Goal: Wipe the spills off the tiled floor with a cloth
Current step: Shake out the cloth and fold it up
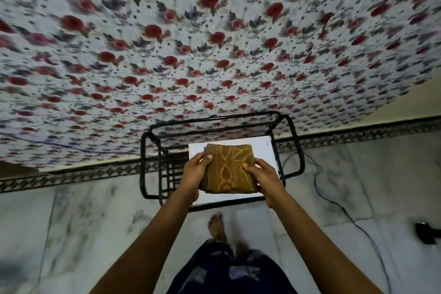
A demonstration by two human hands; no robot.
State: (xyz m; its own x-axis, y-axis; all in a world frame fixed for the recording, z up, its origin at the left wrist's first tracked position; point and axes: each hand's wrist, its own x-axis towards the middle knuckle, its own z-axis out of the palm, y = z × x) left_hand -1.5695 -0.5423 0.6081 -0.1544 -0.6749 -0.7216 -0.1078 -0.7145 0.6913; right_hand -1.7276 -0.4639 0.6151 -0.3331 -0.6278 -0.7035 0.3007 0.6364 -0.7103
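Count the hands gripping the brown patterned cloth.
2. The left hand grips the cloth at its left edge, the right hand at its right edge, holding it folded above the black metal rack.

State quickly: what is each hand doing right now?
Left hand: closed on the folded brown cloth.
Right hand: closed on the same cloth.
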